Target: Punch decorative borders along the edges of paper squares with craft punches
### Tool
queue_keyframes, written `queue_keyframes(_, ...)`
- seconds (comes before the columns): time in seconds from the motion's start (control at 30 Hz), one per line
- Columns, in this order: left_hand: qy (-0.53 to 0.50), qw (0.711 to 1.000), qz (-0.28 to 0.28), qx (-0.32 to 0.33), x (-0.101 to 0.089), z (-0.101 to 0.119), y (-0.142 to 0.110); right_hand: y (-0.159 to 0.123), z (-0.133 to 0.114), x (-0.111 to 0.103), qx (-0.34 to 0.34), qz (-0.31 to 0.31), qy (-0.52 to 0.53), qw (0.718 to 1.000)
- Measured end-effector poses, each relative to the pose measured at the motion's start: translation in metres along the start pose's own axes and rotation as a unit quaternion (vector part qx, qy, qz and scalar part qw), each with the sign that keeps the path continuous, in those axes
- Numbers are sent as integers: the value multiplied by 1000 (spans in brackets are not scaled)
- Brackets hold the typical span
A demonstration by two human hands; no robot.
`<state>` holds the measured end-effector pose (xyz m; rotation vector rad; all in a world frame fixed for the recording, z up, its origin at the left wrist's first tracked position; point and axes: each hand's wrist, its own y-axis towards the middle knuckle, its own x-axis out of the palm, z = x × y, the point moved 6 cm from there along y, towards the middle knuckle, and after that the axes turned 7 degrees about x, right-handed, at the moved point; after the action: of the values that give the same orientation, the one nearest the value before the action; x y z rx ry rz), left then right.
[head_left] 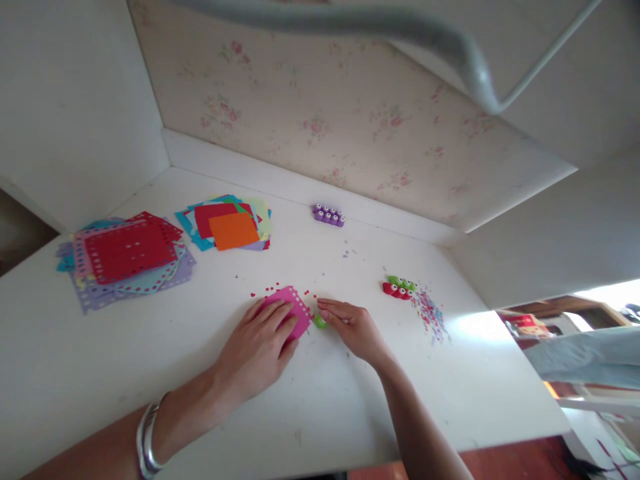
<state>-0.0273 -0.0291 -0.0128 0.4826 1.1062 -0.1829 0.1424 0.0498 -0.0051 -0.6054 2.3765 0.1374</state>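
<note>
My left hand (260, 343) lies flat, fingers spread, on a pink paper sheet (295, 307) with a punched edge, pressing it to the white table (100, 360). My right hand (353, 327) is closed in a pinch on a small green punch (320, 321) set against the sheet's right edge. Tiny red paper bits lie around the sheet.
A stack of punched red and lilac sheets (127, 257) lies at the left, plain coloured sheets (230, 227) beside it. Purple punches (329, 215) sit near the back wall; green and red punches (399, 287) and confetti (430, 313) lie at the right.
</note>
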Motion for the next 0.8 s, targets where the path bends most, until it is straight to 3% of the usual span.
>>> queue_keyframes(0.23,17,1000,-12,-3,1,1,1,-20,8,-36,37,92,-63,993)
queue_keyframes(0.4,28,999,-12,-8,-4,2,2,-29,7,-27,1,51,-107,993)
queue_keyframes(0.57,52,998,-18,-11,-5,3,2,-30,10,-31,-10,72,-104,992)
queue_keyframes(0.67,63,998,0,-4,-6,1,3,-30,14,-52,12,113,-86,990)
queue_keyframes(0.8,72,997,34,-12,-8,-13,4,-23,31,-102,48,192,-98,975)
